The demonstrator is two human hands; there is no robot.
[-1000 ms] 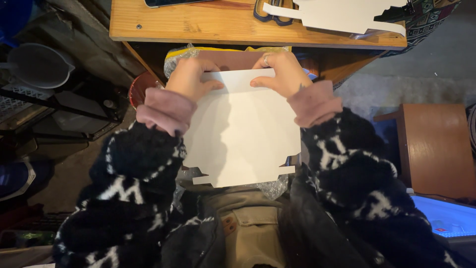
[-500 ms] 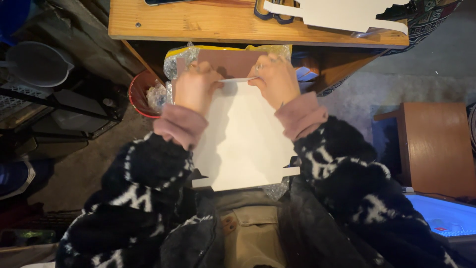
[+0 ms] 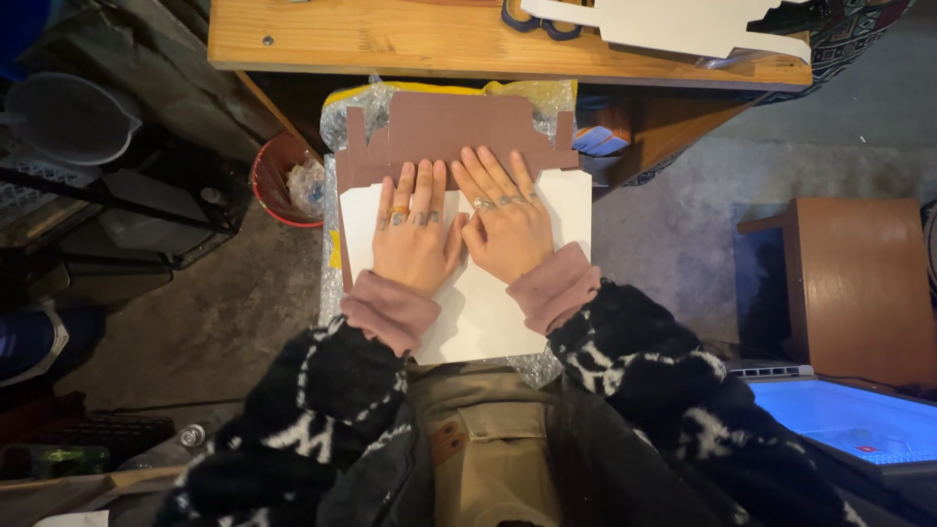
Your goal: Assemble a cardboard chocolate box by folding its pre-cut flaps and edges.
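Observation:
A flat die-cut cardboard box blank (image 3: 488, 303) lies across my lap, white on the near side, with a brown notched flap (image 3: 449, 132) folded away from me. My left hand (image 3: 415, 229) and my right hand (image 3: 503, 220) rest side by side, palms down, fingers spread, pressing along the fold line where white meets brown. Both hands wear rings. Crinkled clear bubble wrap (image 3: 332, 263) lies under the cardboard, with a yellow edge showing at the far side.
A wooden tabletop (image 3: 420, 39) runs along the far side, carrying another white cardboard blank (image 3: 673, 24) and blue-handled scissors (image 3: 537, 18). A red bucket (image 3: 278, 181) stands on the floor at left, a wooden stool (image 3: 844, 283) at right, and a lit blue panel (image 3: 849, 415) beside it.
The cardboard was held up with both hands gripping its far edge. It now lies flat with the brown flap folded out, and both hands have opened to press on the fold.

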